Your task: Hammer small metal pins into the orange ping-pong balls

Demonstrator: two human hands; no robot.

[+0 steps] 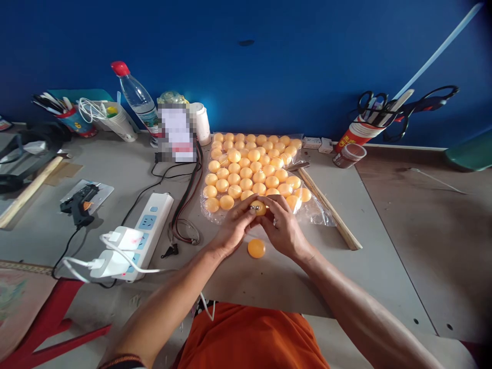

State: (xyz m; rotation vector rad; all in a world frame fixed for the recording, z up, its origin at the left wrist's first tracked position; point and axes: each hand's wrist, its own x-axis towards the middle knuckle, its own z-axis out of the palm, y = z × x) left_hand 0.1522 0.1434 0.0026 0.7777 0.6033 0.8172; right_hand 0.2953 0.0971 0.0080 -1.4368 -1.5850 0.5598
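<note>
Between both hands is an orange ball (260, 206) that looks like a table tennis ball. My left hand (236, 225) grips it from the left, its fingers curled around it. My right hand (283, 227) closes on it from the other side, thumb and fingers pressed to it. Small shiny metal beads (254, 208) show at the ball's left side, by my left fingertips; how they sit there I cannot make out. A second orange ball (256, 248) lies on the table just below my hands. Beyond them, many similar balls (246, 174) fill a clear plastic bag (307, 215).
A wooden stick (332, 212) lies right of the bag. To the left are a white power strip (154, 209) with plugs, cables (186, 195) and a black glue gun (81, 204). Along the blue wall stand a plastic bottle (138, 100) and a red cup (355, 134) holding tools.
</note>
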